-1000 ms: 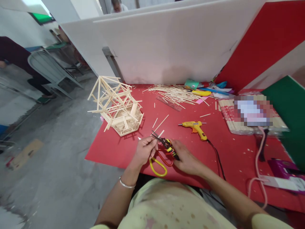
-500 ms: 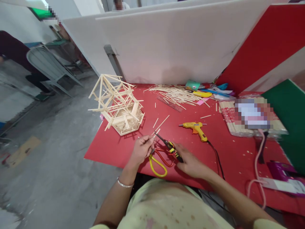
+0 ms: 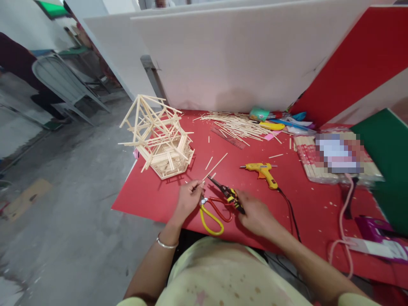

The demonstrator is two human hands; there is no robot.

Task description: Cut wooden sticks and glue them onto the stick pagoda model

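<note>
My left hand [image 3: 188, 199] is closed in a pinch on a small wooden stick [image 3: 203, 182], mostly hidden by the fingers. In my right hand [image 3: 255, 212] are black-and-yellow pliers [image 3: 227, 192], their long dark jaws pointing at the left fingertips. Between my hands, scissors [image 3: 212, 217] with one yellow and one red handle lie on the table, their blades partly hidden by my left hand. Loose sticks [image 3: 217, 164] lie just beyond the pliers' tip. To the left stands an open framework model [image 3: 165, 148] of glued wooden sticks, shaped like a many-sided pavilion.
A yellow glue gun [image 3: 263, 172] with a black cord lies right on the red tabletop [image 3: 153, 204]. Behind are a stick pile [image 3: 236, 125], a clear ruler [image 3: 228, 139] and a yellow cutter [image 3: 272, 126]. Packaged sticks [image 3: 306, 163] lie far right. A white partition [image 3: 229, 55] rises behind.
The pliers' tip has drawn slightly away from my left fingers. The stick end that stuck out from my left fingers no longer reaches past them; a short piece shows beyond the jaws.
</note>
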